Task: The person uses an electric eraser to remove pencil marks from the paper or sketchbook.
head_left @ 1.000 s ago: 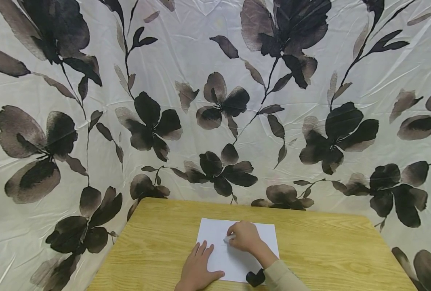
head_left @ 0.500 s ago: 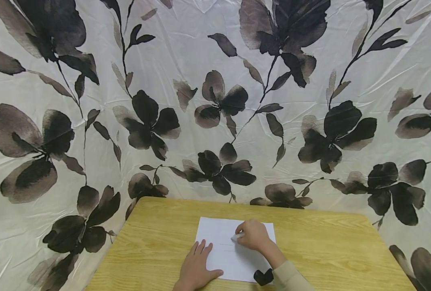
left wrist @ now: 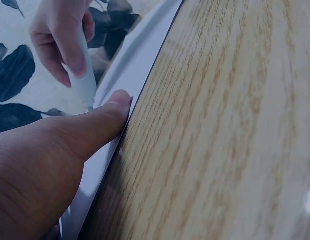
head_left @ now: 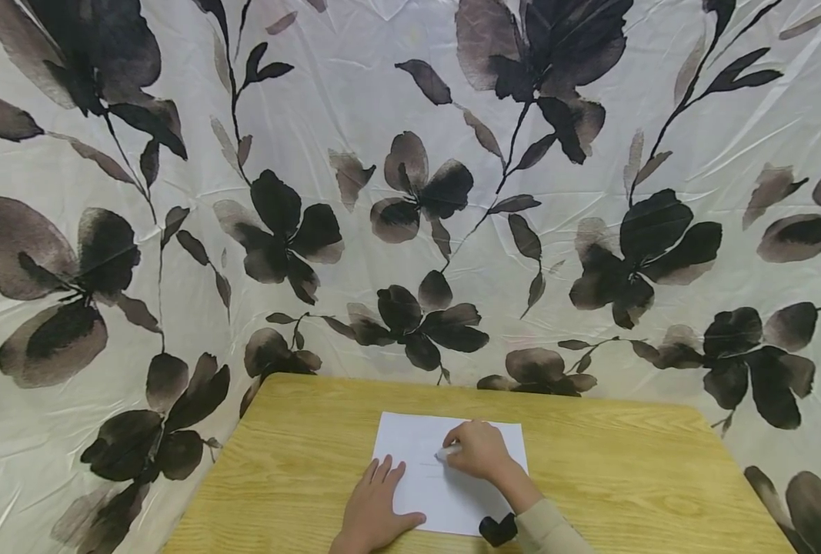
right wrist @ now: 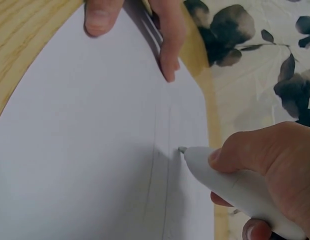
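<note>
Two-handed, works at a white sheet [head_left: 438, 496] on a yellow wooden table [head_left: 299, 462]. Pinches a thick white pen [right wrist: 240, 191] in the curled right hand [head_left: 478, 451], tip down by thin lines [right wrist: 167, 190]. Spreads the left hand [head_left: 377, 508] over the sheet's left side, gripping nothing. Hides its near right corner behind a sleeve [head_left: 552, 531] and black object [head_left: 497, 530], too unclear to name. Faces flowered cloth [head_left: 355, 265] beyond.

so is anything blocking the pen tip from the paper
Nothing visible does. The right hand holds the pen with its tip at or just above the paper. The left hand rests along the paper's left side, apart from the tip.
</note>
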A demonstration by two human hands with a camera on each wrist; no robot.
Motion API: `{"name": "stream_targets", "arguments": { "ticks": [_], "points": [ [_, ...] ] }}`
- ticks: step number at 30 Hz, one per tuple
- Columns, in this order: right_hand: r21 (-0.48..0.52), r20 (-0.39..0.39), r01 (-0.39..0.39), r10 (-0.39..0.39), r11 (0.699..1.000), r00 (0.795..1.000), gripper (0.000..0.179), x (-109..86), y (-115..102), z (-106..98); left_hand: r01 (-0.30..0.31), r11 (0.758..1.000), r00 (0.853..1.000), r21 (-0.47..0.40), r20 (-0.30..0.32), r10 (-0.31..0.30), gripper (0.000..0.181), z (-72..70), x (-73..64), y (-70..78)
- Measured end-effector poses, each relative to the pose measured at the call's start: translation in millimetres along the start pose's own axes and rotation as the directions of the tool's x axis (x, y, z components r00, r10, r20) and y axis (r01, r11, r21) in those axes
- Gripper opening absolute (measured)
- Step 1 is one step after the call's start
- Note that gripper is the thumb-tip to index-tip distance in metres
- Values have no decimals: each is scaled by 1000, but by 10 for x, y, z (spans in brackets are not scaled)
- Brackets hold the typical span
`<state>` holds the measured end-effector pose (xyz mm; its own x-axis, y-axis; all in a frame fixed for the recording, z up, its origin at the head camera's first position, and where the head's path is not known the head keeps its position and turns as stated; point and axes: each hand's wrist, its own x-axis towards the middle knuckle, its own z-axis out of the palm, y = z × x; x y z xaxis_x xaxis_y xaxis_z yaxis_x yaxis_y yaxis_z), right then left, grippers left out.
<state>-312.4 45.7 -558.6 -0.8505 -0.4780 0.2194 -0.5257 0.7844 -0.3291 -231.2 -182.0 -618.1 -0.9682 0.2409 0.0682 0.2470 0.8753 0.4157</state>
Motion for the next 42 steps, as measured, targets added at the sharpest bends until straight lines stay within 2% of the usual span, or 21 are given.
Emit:
{"name": "stream_targets", "arguments": {
  "ticks": [7, 12, 15, 18, 24, 31, 36, 42],
  "points": [
    [-7, 3, -13, 13, 1000, 1000, 13, -2, 10, 10, -10, 1000, 1000, -1, -8, 10, 94, -23, -14, 27],
    [4, -55, -25, 25, 1000, 998, 13, -31, 58, -17, -14, 1000, 1000, 1, -8, 14, 94, -24, -17, 22],
    [18, -107, -44, 46, 999, 993, 12, -122, 138, -68, -17, 1000, 1000, -1, -8, 17, 94, -2, -8, 38],
    [37, -127, -75, 79, 996, 989, 13, -250, 233, -132, -22, 1000, 1000, 1, -13, 22, 94, 5, 1, 46],
    [34, -125, -152, 155, 988, 980, 14, -569, 413, -254, -39, 999, 999, 16, -29, 39, 92, -18, -5, 40],
    [27, -98, -200, 202, 979, 974, 13, -870, 504, -359, -36, 999, 999, 25, 8, 36, 94, -30, -26, 21],
    [20, -88, -209, 210, 978, 974, 14, -973, 531, -359, -32, 998, 999, 55, 4, 32, 98, -13, -17, 8],
    [9, -83, -204, 204, 979, 975, 12, -991, 529, -357, -35, 998, 999, 59, -22, 36, 101, 5, 19, 41]
  ]
}}
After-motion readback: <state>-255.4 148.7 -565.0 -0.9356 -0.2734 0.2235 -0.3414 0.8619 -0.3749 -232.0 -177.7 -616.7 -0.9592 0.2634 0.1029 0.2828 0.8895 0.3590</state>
